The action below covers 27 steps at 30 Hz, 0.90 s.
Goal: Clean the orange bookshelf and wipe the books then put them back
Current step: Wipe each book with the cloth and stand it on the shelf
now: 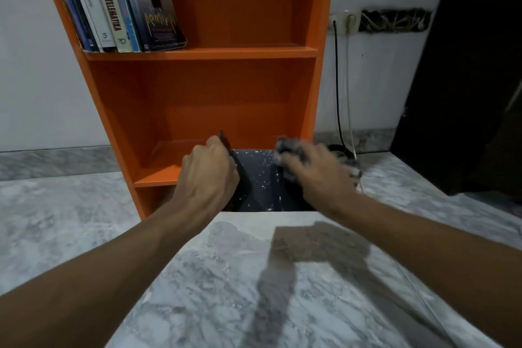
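The orange bookshelf (197,54) stands against the white wall (42,65) on a grey marbled floor (226,277). On its upper board a row of books (118,3) leans towards the bookshelf's left side, packed into that corner, and the outermost one shows a dark cover with gold lettering. The rest of that board is bare orange, and so is the compartment below it.

Right in front of the bookshelf's lowest board, the person holds a dark book (257,181) speckled with white, its top edge level with that board and its lower edge hanging in front of the bookshelf's base. The left hand (209,175) clamps the book's left edge, fingers curled round it with the knuckles facing me. Whether the book is spread open or closed I cannot tell from here.

The right hand (319,172) is blurred. It clutches a grey cloth (285,150) bunched under its fingers, and the cloth is pressed against the book's upper right corner, just in front of the bookshelf's right upright.

To the right of the bookshelf, a black cable (336,79) runs down the wall from a socket (343,22) to the floor.
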Tool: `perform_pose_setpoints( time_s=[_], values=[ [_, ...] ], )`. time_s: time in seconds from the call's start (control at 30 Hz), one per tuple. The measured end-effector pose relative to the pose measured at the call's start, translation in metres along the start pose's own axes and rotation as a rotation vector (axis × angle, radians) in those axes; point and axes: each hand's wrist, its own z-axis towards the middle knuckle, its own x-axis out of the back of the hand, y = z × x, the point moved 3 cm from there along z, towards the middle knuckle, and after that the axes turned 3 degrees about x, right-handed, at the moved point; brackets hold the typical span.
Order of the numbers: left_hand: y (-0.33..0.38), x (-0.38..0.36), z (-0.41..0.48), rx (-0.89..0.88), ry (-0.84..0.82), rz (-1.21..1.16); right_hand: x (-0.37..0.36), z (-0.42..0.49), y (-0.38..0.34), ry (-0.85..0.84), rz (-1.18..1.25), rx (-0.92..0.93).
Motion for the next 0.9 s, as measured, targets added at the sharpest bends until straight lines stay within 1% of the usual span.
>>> perform_pose_setpoints(
  time_s=[0.07, 0.13, 0.17, 0.2, 0.23, 0.27, 0.3, 0.33, 0.4, 0.43, 0.47, 0.5, 0.53, 0.57, 0.6, 0.67, 0.7, 0.73, 0.77, 0.8, 0.87, 0.9],
  values=[
    [0.004, 0.003, 0.002, -0.019, 0.025, 0.018, -0.022, -0.028, -0.017, -0.143, 0.103, 0.206],
    [-0.001, 0.002, 0.001, -0.015, 0.011, 0.062, -0.030, -0.056, -0.039, -0.262, 0.090, 0.432],
    [-0.005, 0.001, 0.000, -0.001, 0.000, 0.072, -0.030, -0.066, -0.045, -0.297, 0.110, 0.499],
    [-0.010, 0.000, -0.001, 0.014, -0.011, 0.077, -0.027, -0.070, -0.047, -0.276, 0.140, 0.510],
    [-0.013, -0.001, -0.002, 0.025, -0.024, 0.083, -0.019, -0.062, -0.046, -0.228, 0.208, 0.445],
    [-0.016, -0.002, -0.002, 0.028, -0.037, 0.083, -0.011, -0.050, -0.042, -0.173, 0.279, 0.326],
    [-0.016, -0.002, -0.003, 0.029, -0.051, 0.075, 0.000, -0.034, -0.035, -0.074, 0.299, 0.181],
    [-0.016, -0.002, -0.003, 0.026, -0.062, 0.059, 0.008, -0.016, -0.027, 0.023, 0.261, 0.081],
    [-0.011, -0.001, -0.004, 0.011, -0.070, 0.026, 0.015, 0.014, -0.006, 0.194, 0.157, -0.049],
    [-0.007, -0.001, -0.005, 0.003, -0.070, 0.008, 0.016, 0.027, 0.001, 0.208, 0.111, -0.134],
    [-0.002, -0.001, -0.006, -0.010, -0.061, -0.015, 0.013, 0.032, 0.004, 0.177, 0.074, -0.201],
    [0.004, 0.000, -0.008, -0.025, -0.046, -0.036, 0.005, 0.032, 0.002, 0.118, 0.035, -0.220],
    [0.008, 0.001, -0.008, -0.044, -0.019, -0.050, -0.004, 0.025, -0.006, 0.052, -0.003, -0.174],
    [0.011, 0.002, -0.008, -0.060, 0.008, -0.048, -0.015, 0.014, -0.019, -0.027, -0.014, -0.079],
    [0.012, 0.003, -0.007, -0.066, 0.031, -0.040, -0.026, -0.003, -0.033, -0.123, -0.024, 0.055],
    [0.008, 0.006, -0.006, -0.051, 0.051, -0.026, -0.041, -0.040, -0.060, -0.369, 0.048, 0.313],
    [0.006, 0.007, -0.006, -0.036, 0.050, -0.021, -0.040, -0.052, -0.069, -0.443, 0.071, 0.397],
    [0.004, 0.008, -0.007, -0.027, 0.041, -0.013, -0.033, -0.058, -0.072, -0.436, 0.090, 0.404],
    [0.002, 0.008, -0.007, -0.023, 0.025, -0.001, -0.023, -0.055, -0.071, -0.348, 0.120, 0.351],
    [0.001, 0.008, -0.008, -0.016, 0.006, 0.005, -0.012, -0.045, -0.065, -0.238, 0.139, 0.269],
    [-0.003, 0.005, -0.011, 0.007, -0.022, 0.007, 0.010, -0.008, -0.044, -0.022, 0.102, 0.092],
    [-0.003, 0.005, -0.013, 0.007, -0.023, 0.014, 0.020, 0.013, -0.034, 0.053, 0.070, -0.001]
  ],
)
